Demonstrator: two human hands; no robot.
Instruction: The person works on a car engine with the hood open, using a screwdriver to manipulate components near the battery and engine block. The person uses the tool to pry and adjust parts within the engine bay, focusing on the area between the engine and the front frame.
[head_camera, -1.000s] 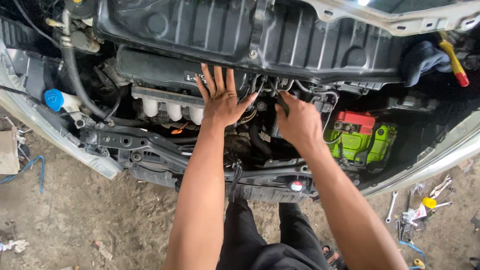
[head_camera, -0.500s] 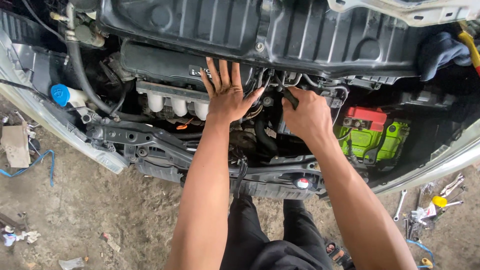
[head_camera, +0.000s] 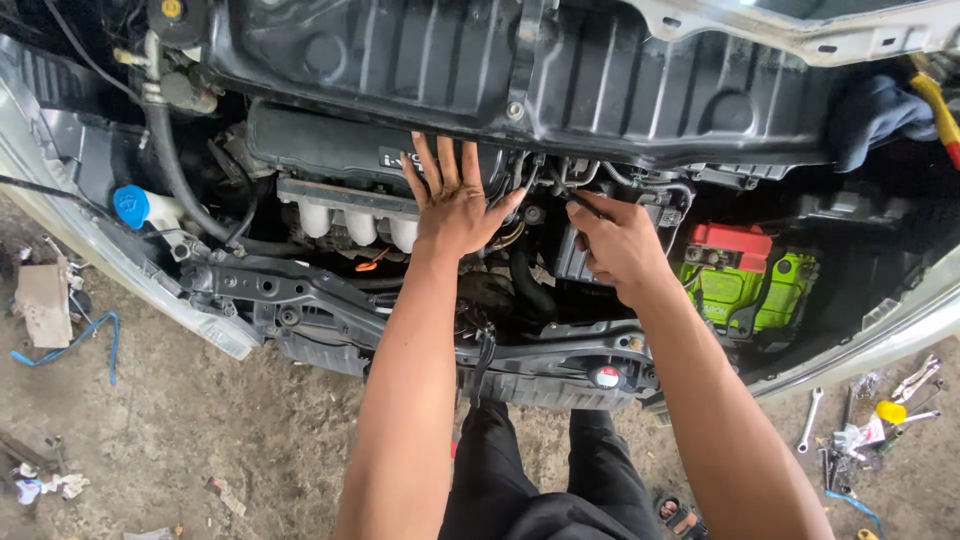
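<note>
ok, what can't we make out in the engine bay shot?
- Head view: what the right hand grips; its fingers cover it.
- Engine part under the left hand; the palm hides it.
- Yellow-red tool: cut off by right edge.
- Wrenches on the ground: too small to size.

The left grip (head_camera: 455, 205) lies flat on the engine top (head_camera: 330, 150), fingers spread, with the black cowl panel (head_camera: 500, 70) close overhead, so little room is left above it. Left of it run the white intake runners (head_camera: 360, 225) and a thick black hose (head_camera: 170, 170). Between the two grips a dark gap opens, crowded by hoses and wiring (head_camera: 525, 280). The right grip (head_camera: 620, 245) sits closed in that gap; right of it stands the green battery (head_camera: 750, 285). Below both, the front crossbar (head_camera: 560, 350) bars the way.
</note>
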